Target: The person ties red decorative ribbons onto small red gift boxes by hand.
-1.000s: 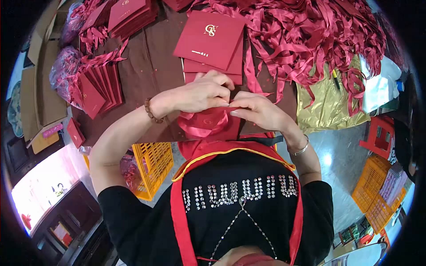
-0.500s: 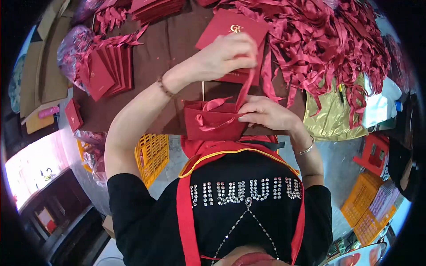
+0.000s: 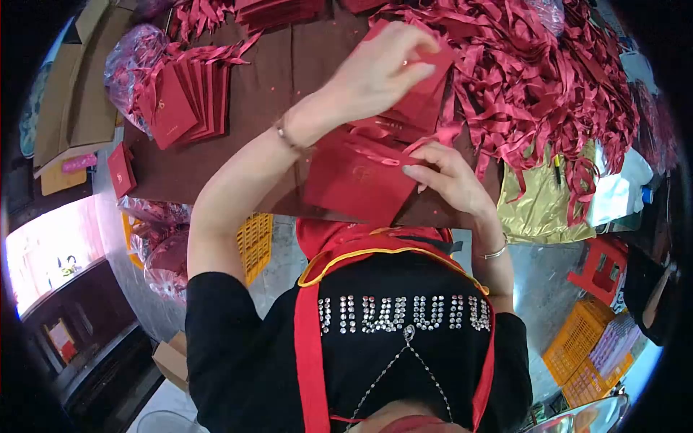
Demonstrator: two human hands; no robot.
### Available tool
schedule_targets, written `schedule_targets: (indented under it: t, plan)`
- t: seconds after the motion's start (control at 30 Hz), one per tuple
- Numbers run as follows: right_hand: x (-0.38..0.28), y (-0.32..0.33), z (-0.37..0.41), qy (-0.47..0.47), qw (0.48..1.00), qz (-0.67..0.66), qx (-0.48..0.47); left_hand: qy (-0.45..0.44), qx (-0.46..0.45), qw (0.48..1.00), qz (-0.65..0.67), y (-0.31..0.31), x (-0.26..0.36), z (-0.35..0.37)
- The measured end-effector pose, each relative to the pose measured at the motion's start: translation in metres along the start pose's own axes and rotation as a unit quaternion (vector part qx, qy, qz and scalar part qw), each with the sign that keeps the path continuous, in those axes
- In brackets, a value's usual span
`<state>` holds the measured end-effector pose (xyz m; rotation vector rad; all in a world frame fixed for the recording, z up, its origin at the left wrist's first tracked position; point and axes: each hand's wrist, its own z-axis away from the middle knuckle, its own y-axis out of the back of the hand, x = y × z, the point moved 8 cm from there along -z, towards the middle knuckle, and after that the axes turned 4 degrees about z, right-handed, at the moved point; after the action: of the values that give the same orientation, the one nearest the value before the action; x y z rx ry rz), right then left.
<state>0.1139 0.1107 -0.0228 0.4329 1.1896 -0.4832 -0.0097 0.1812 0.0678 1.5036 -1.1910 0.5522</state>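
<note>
Around the top right corner of a red paper bag [image 3: 354, 184], my right hand [image 3: 451, 177] has its thumb and fingers closed. The bag lies tilted near the table's front edge, its gold logo facing up and a red ribbon along its top. A ribbon loop [image 3: 446, 135] rises just above my right fingers. My left hand [image 3: 393, 68] is raised over a stack of red bags [image 3: 426, 101], slightly blurred, with its thumb apart from the curled fingers and nothing visible between them.
Red ribbons [image 3: 534, 86] are heaped at the right, beside a gold sheet [image 3: 538, 198]. Fanned red bags [image 3: 177, 108] lie at the left, near a plastic bag [image 3: 133, 65] and an open cardboard box [image 3: 79, 101]. Orange crates [image 3: 577, 335] stand beyond the table's right side.
My left hand has moved up and let go of the ribbon. The bag has tipped from upright to flatter, its front now facing up, and my right hand has shifted slightly upward.
</note>
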Motion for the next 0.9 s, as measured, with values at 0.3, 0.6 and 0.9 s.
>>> schedule_targets:
  t: [0.3, 0.6, 0.9]
  plan:
    - [0.007, 0.030, 0.004, 0.025, 1.000, -0.002, 0.013, -0.001, -0.139, 0.989, -0.047, -0.011, -0.007, 0.084]
    - [0.021, 0.026, 0.003, 0.065, 0.976, 0.203, 0.038, 0.068, -0.186, 0.980, 0.029, -0.044, -0.047, 0.107]
    - [0.026, 0.020, 0.011, 0.038, 0.965, 0.237, 0.105, 0.178, -0.124, 0.976, -0.007, -0.049, -0.063, 0.130]
